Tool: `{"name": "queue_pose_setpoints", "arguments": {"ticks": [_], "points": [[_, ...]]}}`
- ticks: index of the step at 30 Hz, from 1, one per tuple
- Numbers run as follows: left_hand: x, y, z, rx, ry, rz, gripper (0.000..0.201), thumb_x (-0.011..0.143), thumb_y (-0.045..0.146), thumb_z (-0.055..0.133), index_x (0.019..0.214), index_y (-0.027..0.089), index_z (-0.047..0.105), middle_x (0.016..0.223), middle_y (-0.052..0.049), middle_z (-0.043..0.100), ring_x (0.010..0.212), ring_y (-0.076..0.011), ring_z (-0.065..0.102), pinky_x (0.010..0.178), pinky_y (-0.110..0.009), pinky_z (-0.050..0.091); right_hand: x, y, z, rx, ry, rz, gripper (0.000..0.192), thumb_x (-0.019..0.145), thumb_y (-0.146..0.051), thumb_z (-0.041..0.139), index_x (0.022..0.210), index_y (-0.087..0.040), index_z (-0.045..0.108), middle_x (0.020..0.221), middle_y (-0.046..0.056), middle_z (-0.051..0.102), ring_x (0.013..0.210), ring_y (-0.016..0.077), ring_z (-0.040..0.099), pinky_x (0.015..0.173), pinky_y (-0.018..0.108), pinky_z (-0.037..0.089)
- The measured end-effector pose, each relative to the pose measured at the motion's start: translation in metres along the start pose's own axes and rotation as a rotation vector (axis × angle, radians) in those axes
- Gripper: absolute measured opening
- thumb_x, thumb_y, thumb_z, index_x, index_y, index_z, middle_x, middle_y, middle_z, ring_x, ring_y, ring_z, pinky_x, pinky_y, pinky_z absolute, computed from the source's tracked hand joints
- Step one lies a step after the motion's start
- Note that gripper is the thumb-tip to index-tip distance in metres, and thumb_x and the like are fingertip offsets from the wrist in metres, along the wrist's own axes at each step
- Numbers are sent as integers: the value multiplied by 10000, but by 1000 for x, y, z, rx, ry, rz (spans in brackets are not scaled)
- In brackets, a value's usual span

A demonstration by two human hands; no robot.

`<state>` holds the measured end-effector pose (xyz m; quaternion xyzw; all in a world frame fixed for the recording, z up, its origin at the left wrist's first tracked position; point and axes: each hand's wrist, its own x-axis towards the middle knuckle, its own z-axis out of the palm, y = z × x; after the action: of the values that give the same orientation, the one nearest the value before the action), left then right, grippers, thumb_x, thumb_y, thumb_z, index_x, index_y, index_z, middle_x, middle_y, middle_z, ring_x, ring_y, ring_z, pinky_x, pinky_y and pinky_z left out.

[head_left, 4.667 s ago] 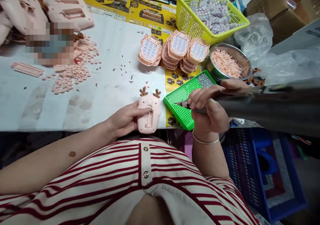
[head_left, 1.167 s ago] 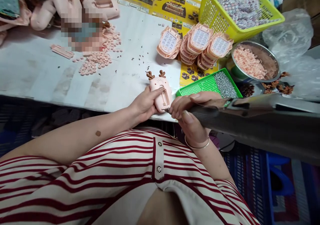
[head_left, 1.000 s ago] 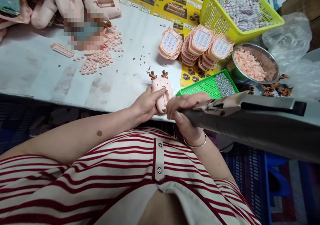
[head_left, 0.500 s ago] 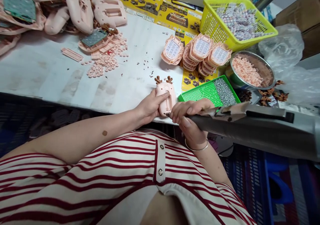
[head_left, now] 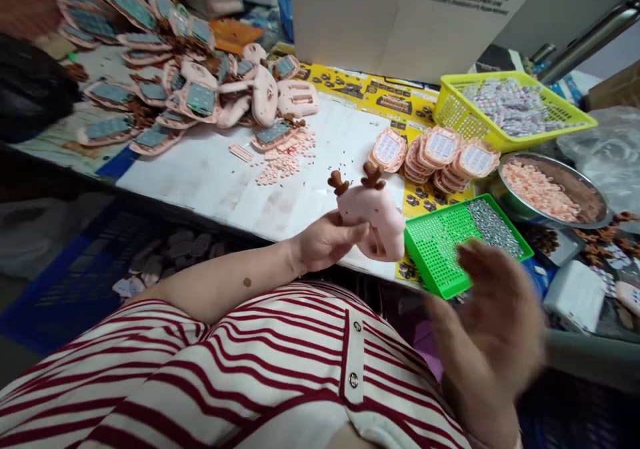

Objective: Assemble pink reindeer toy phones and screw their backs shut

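Head view: left hand [head_left: 325, 239] grips the pink reindeer toy [head_left: 373, 219], lifted just above the tabletop [head_left: 210, 169] near edge. Right hand [head_left: 493, 329], blurred at 4 o'clock, is open and empty beside the green screw tray [head_left: 450, 236]. Keeping the grip low on the body should leave the antlers unstrained.

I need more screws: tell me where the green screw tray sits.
The green screw tray sits at the table's near edge, right of the pink reindeer toy and in front of the metal bowl.
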<state>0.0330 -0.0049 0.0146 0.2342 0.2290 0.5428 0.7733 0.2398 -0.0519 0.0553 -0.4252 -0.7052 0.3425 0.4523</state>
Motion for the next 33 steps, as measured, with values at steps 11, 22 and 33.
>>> {"name": "queue_pose_setpoints", "arguments": {"ticks": [11, 22, 33], "points": [[-14, 15, -14, 111, -87, 136, 497, 579, 319, 970, 1038, 246, 791, 1329, -103, 703, 1340, -348, 578, 1063, -436, 508, 38, 40, 59, 134, -368, 122, 361, 898, -533, 676, 1101, -236, 704, 994, 57, 768, 885, 227, 711, 814, 387, 600], [-153, 179, -148, 859, 504, -57, 452, 636, 174, 897, 1064, 268, 788, 1248, -82, 759, 1321, -397, 569, 1073, -510, 477, 61, 48, 73, -157, -783, 35, 476, 947, -504, 620, 1337, -232, 622, 1285, 132, 731, 1177, 281, 701, 1034, 514, 579], [41, 157, -157, 1618, 793, 251, 557, 781, 440, 787, 1228, 148, 626, 1309, -192, 672, 1286, -370, 559, 1129, -475, 379, 61, 49, 82, -110, -845, 92, 364, 966, -445, 609, 1245, -224, 685, 1235, 109, 754, 1134, 242, 714, 1007, 444, 599]]}}
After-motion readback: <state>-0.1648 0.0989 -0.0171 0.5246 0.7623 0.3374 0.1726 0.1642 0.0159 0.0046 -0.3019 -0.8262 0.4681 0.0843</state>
